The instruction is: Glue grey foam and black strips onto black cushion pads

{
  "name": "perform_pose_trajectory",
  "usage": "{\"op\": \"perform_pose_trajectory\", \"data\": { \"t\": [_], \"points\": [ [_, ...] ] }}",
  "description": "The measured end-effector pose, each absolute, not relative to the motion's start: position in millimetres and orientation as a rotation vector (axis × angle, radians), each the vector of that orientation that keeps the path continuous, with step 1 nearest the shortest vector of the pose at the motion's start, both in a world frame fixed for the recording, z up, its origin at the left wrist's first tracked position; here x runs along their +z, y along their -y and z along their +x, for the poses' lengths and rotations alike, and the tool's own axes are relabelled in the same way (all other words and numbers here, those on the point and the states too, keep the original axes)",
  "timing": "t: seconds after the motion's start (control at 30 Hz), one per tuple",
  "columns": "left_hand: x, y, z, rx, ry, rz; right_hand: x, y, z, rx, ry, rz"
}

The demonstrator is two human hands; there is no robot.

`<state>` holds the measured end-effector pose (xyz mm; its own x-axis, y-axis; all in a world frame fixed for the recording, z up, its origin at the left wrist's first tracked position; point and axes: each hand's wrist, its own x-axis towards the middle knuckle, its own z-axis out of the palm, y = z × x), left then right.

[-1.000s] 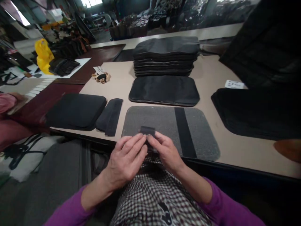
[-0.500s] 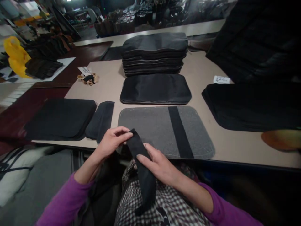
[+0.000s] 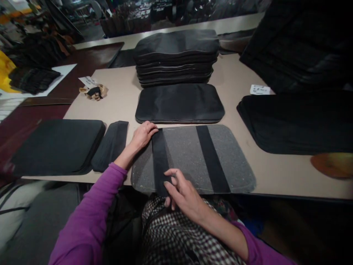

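A grey felt panel (image 3: 184, 154) with rounded corners lies at the table's near edge. One black strip (image 3: 211, 158) runs across its right half. A second black strip (image 3: 159, 158) lies across its left half. My left hand (image 3: 143, 134) rests curled on the far end of this second strip, fingers pressed on it. My right hand (image 3: 182, 193) pinches the strip's near end at the panel's front edge.
A single black panel (image 3: 179, 103) lies beyond the grey one, with a tall stack of black panels (image 3: 176, 57) behind it. Black pads (image 3: 57, 145) and a pile of black strips (image 3: 110, 145) sit left. More black panels (image 3: 298, 125) lie right, a paper slip (image 3: 259, 89) beside them.
The black strip was unrolled from my lap and laid across the grey panel's left half. My left hand moved forward to its far end; my right stayed at the near end.
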<state>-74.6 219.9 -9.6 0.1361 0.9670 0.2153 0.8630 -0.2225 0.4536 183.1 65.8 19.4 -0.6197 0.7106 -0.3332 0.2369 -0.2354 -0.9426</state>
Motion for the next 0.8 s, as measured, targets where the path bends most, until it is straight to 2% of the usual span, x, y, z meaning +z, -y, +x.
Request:
{"op": "perform_pose_trajectory", "data": {
  "t": [0.23, 0.6, 0.8],
  "points": [
    [-15.4, -236.9, -70.6, 0.566, -1.831, 2.327, 19.0, -72.9, 180.5, 1.860, 1.688, -1.094],
    [-18.4, -235.2, -65.3, 0.569, -1.869, 2.441, 9.6, -73.5, 179.6, 1.839, 1.682, -1.093],
    [-21.9, -224.3, -61.7, 0.390, -1.849, 2.494, 1.7, -72.6, 183.4, 1.754, 1.785, -1.120]
  ]
}}
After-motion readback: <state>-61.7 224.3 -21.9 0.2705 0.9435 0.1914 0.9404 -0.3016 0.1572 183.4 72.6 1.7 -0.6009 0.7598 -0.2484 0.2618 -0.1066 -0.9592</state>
